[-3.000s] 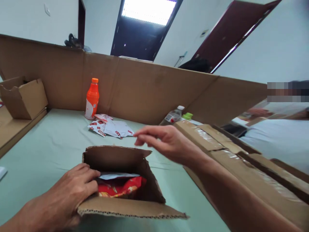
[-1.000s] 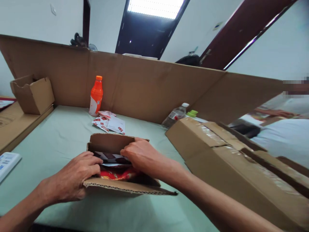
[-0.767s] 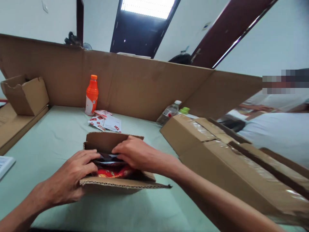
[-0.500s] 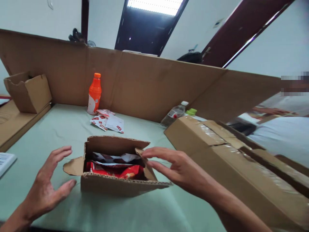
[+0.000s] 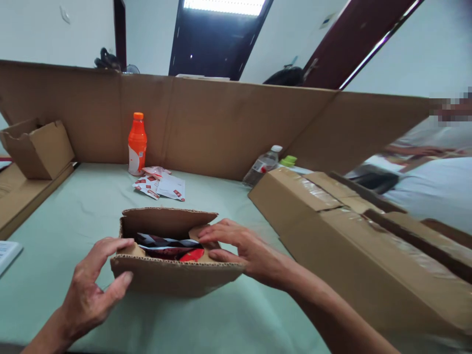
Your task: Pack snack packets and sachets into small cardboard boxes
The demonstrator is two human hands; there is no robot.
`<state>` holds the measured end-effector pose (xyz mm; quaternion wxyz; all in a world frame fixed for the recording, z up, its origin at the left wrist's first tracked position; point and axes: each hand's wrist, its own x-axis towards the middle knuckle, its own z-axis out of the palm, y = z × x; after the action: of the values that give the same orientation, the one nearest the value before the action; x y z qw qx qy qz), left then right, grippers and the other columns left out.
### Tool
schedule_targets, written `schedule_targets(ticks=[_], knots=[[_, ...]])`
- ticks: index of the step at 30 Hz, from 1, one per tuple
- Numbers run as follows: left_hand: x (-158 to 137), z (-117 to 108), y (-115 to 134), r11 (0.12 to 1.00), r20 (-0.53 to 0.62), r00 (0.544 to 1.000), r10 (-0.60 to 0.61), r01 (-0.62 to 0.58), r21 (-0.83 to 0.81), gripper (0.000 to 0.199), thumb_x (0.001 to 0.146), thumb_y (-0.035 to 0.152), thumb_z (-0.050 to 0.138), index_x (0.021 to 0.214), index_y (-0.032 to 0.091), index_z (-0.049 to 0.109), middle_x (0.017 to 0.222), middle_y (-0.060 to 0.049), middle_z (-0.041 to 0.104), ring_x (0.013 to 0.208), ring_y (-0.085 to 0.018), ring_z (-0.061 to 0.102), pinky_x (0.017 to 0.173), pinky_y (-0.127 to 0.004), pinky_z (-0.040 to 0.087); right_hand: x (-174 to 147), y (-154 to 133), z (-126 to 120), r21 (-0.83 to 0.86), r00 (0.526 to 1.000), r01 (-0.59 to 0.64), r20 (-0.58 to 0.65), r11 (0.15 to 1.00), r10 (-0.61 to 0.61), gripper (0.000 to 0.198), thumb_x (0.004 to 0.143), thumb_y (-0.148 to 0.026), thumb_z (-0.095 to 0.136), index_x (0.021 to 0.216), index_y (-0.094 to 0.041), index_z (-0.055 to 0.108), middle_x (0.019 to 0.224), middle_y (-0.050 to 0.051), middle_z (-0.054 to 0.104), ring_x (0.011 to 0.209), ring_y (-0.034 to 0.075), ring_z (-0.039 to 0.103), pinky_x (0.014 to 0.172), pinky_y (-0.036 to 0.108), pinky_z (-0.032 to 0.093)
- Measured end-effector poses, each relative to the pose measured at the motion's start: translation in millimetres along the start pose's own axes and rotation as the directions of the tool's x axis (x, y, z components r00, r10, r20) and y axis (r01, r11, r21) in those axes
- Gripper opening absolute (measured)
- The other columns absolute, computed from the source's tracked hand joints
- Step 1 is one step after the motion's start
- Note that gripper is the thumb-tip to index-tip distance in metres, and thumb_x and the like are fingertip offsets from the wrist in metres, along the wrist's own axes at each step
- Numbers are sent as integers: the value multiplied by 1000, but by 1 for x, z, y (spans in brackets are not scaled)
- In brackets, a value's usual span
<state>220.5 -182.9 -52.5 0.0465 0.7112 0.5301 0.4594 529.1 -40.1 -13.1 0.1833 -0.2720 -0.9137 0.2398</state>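
Pale walls (image 5: 147, 29), maroon door (image 5: 357, 39), bright panel (image 5: 224, 6).

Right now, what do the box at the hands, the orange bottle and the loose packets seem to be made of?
Box: matte corrugated cardboard; its cut edge shows fluting. Orange bottle: probably smooth plastic, from its moulded contours and sheen. Loose packets: thin and smooth-looking, perhaps plastic film or coated paper; I can't tell which.

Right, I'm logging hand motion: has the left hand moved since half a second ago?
Yes, rightward: the left hand was well left of the orange bottle; now it reaches almost below that in view, at the left flap of the box.
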Motion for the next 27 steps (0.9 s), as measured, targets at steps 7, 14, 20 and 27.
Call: schedule_targets(ticks=[7, 14, 20, 27], knots=[[11, 5, 0, 988, -95, 995, -26, 40, 151, 35, 98, 30, 59, 133, 26, 54, 117, -5, 72, 98, -21, 74, 86, -32, 63, 3, -2, 3, -68, 779, -43, -627, 997, -9, 26, 95, -30, 59, 119, -25, 68, 127, 11, 71, 111, 25, 68, 88, 42, 57], [16, 13, 1, 969, -117, 993, 20, 9, 248, 41, 99, 20, 54, 139, 28, 49, 148, -12, 45, 136, -31, 49, 109, -53, 49, -5, -12, 12, -177, 983, 130, -103, 976, -150, 44, 103, -49, 47, 135, -23, 63, 136, 13, 67, 127, 28, 61, 104, 48, 50], [21, 15, -13, 990, 67, 991, 119, -123, 64, 33, 98, 10, 47, 122, 27, 63, 126, -4, 68, 130, -25, 58, 109, -45, 50, -27, 0, 40, -305, 965, 195, -107, 932, -237, 54, 107, -45, 36, 158, -29, 35, 154, 10, 52, 145, 25, 44, 114, 50, 40], [18, 24, -21, 993, 14, 993, 113, -114, 23, 34, 98, 9, 41, 118, 24, 65, 136, -7, 59, 135, -25, 49, 111, -45, 46, -21, 18, 29, -296, 965, 252, 0, 921, -263, 67, 90, -65, 60, 150, -38, 49, 171, 5, 18, 157, 37, 13, 119, 64, 26]])
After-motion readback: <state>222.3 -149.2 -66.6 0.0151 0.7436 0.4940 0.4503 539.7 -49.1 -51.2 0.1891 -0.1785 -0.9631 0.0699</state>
